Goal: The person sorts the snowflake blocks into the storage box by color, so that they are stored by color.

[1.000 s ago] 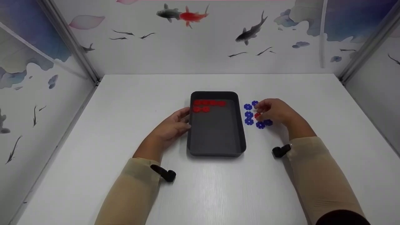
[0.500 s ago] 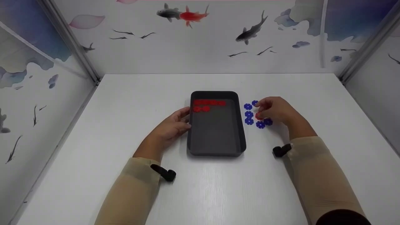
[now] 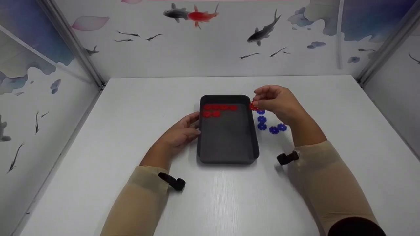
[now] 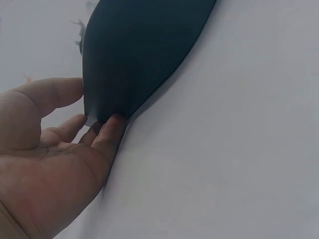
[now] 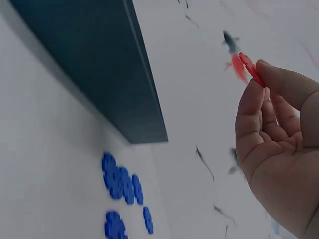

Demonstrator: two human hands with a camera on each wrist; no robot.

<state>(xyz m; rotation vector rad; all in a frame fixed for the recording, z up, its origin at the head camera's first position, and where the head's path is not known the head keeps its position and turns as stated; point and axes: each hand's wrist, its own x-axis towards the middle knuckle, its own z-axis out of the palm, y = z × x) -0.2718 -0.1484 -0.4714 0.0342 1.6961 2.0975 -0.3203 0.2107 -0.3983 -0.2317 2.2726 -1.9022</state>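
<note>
A dark grey tray stands on the table with several red notched discs in two rows at its far left. My left hand rests against the tray's left wall. In the left wrist view the fingertips touch the wall without wrapping round it. Above the tray's far right edge, my right hand pinches one red notched disc between thumb and finger; the right wrist view shows this red disc edge-on. Several blue notched discs lie right of the tray, some partly hidden by the right hand.
A white table bears everything. Behind it rises a white panel printed with fish, and similar panels stand at both sides. Each sleeve carries a small black wrist mount, the left one beside the cuff.
My right hand has lifted the red disc from among the blue discs and carried it left and away from me to the tray's far right edge. The left hand stays put.
</note>
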